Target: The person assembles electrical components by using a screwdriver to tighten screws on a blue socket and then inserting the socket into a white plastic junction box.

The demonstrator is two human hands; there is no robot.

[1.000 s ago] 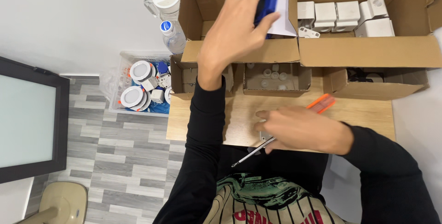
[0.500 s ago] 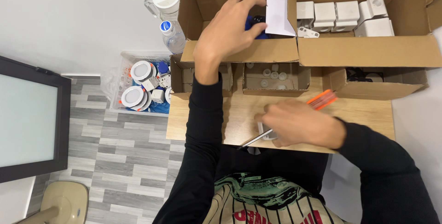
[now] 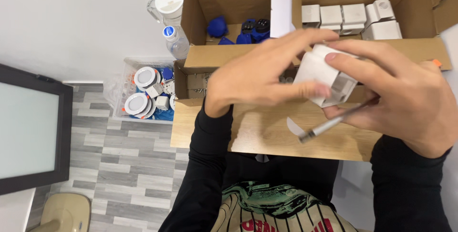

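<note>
Both hands grip a small white box [image 3: 324, 77] above the wooden bench [image 3: 267, 136]: left hand [image 3: 257, 77] on its left end, right hand [image 3: 405, 98] on the right (also pinching a thin metal tool [image 3: 329, 126]).

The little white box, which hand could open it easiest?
Probably the left hand. Its fingers are free and pinch the white box by its edge. The right hand grips the box too, but also holds a thin metal tool.

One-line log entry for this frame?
left hand: grips small white box | right hand: same box plus thin metal tool | over wooden table
</note>
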